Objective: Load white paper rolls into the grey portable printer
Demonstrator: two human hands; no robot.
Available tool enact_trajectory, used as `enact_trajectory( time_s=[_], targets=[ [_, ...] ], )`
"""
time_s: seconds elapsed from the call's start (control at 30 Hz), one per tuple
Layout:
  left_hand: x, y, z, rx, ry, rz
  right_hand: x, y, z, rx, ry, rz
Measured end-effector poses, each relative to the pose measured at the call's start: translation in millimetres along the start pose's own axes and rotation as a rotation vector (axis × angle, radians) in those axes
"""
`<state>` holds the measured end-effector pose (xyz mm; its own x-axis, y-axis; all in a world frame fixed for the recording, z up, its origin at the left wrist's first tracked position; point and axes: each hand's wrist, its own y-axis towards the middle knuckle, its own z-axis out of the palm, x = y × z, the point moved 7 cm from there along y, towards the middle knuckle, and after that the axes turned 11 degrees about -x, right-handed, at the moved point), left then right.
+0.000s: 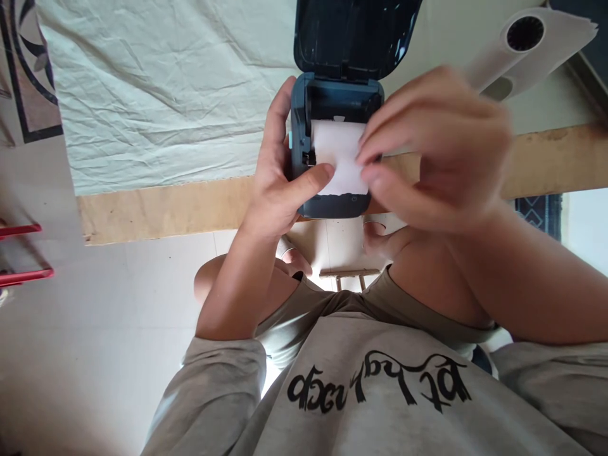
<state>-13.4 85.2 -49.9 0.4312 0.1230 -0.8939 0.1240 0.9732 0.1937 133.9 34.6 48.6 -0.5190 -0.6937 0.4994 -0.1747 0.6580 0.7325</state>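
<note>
A small dark blue-grey thermal printer (298,117) is held just over the table's front edge, its black lid (354,38) swung up and away from me. White paper (339,142) lies in its compartment and reaches down over the front. My left hand (280,168) grips the printer from the left, its fingers along the side and its thumb pressed on the paper. Blurred by motion, my right hand (441,152) is at the paper's right edge, thumb and fingertips bent close together. Whether they pinch the paper is unclear.
A pale green cloth (166,95) covers the table, whose wooden edge (161,206) shows at the front. To the right lies a white paper roll (494,57) with a dark core. Red-framed items (26,275) are at far left. My legs are under the edge.
</note>
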Motion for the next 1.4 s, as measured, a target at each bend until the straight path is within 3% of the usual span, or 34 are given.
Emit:
enact_trajectory(
  time_s=[0.1,0.17,0.2,0.3,0.4,0.5,0.63,0.73,0.8,0.9,1.17,1.4],
  targets=[
    [11.9,6.9,-6.9,0.089,-0.011,0.035,-20.8,5.6,-19.2,-0.25,0.053,0.259],
    [10.3,6.5,-3.8,0.141,0.001,0.04,-32.7,5.8,-24.1,-0.329,0.088,0.383],
    [6.4,4.9,-0.7,0.148,0.01,0.041,-36.6,6.2,-22.5,-0.318,0.118,0.417],
    [-4.9,-0.9,3.5,0.01,0.084,-0.026,-38.9,8.5,-15.8,-0.255,0.198,0.419],
    [-13.7,-7.6,13.1,0.007,0.1,-0.06,-32.4,10.3,-18.2,-0.293,0.245,0.357],
    [-16.8,-9.0,12.9,-0.014,0.108,-0.065,-32.2,8.2,-15.0,-0.23,0.243,0.387],
    [-12.7,-7.0,9.3,-0.012,0.114,-0.11,-44.0,-2.0,1.2,-0.011,0.258,0.517],
    [-13.3,-5.8,14.3,0.091,0.045,-0.054,-43.9,-8.4,17.1,0.201,0.247,0.48],
    [-10.8,-5.5,11.9,0.051,0.052,-0.07,-42.5,-10.0,22.2,0.255,0.233,0.441],
    [-10.2,-8.5,9.7,-0.027,0.104,-0.114,-42.4,-10.4,25.3,0.266,0.235,0.412],
    [-20.4,-14.0,20.6,-0.088,0.043,-0.183,-47.6,-10.1,25.2,0.233,0.179,0.373],
    [-27.6,-13.7,32.9,-0.226,-0.125,-0.326,-41.6,-10.9,20.6,0.194,0.335,0.409]
  ],
)
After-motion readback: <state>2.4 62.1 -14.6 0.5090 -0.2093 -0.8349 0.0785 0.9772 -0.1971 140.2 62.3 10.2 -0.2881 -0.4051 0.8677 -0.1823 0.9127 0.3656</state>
